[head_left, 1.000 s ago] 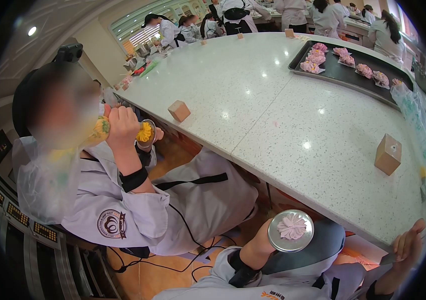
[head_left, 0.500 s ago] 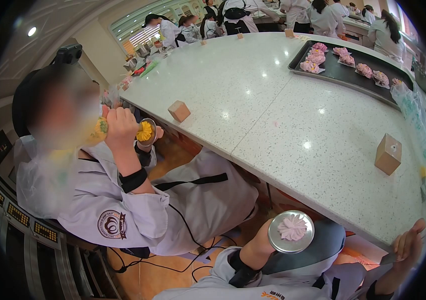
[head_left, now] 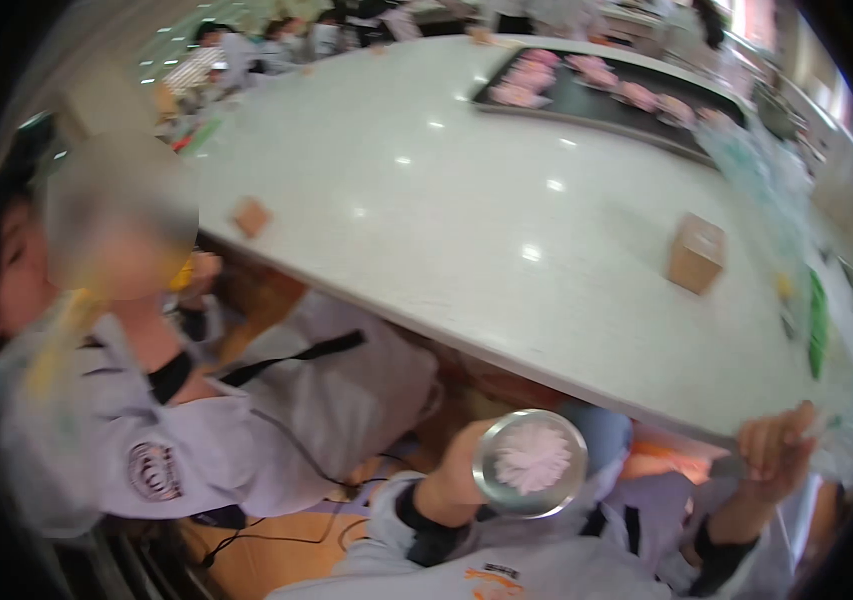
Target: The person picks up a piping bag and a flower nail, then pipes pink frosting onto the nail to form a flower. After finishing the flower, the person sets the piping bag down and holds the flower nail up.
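Observation:
A round metal piece with a pale pink petalled flower on it is held up by my left hand, whose fingers are mostly hidden beneath it. My right hand is at the table's near right edge, fingers curled together. A blurred greyish thing shows beside its palm, too unclear to name.
On the pale table stand a wooden block, a smaller block and a dark tray of pink flowers. Plastic bags lie along the right. A seated co-worker is at the left; other people stand behind.
The view has swung and blurred, so the table and tray sit further left. Within it, my left hand with the flower and my right hand appear further left too.

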### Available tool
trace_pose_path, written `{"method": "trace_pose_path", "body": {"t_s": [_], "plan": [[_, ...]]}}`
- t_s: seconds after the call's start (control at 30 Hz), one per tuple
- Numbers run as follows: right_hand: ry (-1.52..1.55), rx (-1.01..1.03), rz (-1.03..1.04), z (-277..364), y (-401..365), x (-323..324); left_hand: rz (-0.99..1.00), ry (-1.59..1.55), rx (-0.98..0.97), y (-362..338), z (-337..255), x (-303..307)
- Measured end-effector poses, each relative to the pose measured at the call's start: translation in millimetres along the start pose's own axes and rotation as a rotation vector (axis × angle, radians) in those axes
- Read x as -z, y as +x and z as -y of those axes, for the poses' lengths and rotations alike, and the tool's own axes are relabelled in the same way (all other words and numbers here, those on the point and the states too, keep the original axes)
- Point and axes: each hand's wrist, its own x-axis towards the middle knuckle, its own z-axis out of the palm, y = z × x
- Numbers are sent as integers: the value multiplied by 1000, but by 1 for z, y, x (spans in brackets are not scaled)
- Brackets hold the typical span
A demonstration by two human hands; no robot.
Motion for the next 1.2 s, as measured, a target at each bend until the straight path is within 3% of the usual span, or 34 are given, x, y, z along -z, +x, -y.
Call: {"method": "trace_pose_path", "body": {"t_s": [0.07,0.1,0.13,0.2,0.23,0.3,0.4,0.6,0.93,1.0,1.2], "plan": [[24,90,-57,8,4,-29,53,-108,91,5,-2,-9],[59,152,-64,14,6,-40,65,203,-21,9,-16,-35],[96,214,-69,19,6,-49,192,-22,-54,13,-19,-39],[152,307,45,34,5,-63,354,305,-132,23,-18,-40],[122,285,70,44,3,-70,382,279,-111,29,-14,-46],[74,255,82,50,1,-83,516,721,-593,37,-10,-60],[130,295,127,46,1,-95,554,752,-658,37,-4,-71],[208,34,213,48,2,-93,721,731,-598,38,2,-79],[112,-28,234,40,-4,-94,793,732,-574,38,-2,-85],[315,262,251,21,-14,-92,784,735,-587,38,-2,-85],[346,325,260,18,-11,-94,781,743,-588,38,-2,-86]]}}
